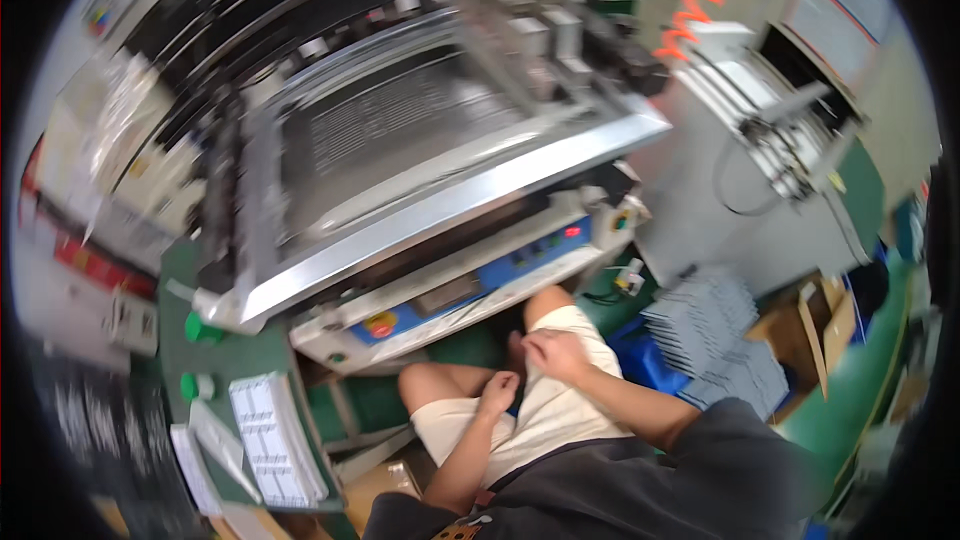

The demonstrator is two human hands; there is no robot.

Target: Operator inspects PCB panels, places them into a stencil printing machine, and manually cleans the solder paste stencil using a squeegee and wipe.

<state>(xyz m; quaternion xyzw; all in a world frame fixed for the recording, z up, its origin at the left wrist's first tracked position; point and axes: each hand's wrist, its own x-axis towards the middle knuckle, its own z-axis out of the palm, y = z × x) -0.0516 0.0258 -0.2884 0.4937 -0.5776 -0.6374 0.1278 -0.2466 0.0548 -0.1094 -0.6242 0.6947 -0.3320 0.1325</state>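
Observation:
Both hands rest over my lap, below the front of a large screen-printing machine. My left hand lies by my left thigh with its fingers curled in, and nothing shows in it. Over the right thigh, on the pale shorts, is my right hand, its fingers bent and closed, holding nothing that I can see. Neither hand touches the machine. Above them is a silver-framed printing screen with a dark mesh. A blue control panel with buttons and a red knob runs along the machine's front.
At left, a green side table bears a stack of printed sheets and a green-capped white bottle. Stacked grey trays, a blue bin and an open cardboard box stand at right. A grey cabinet carries another device.

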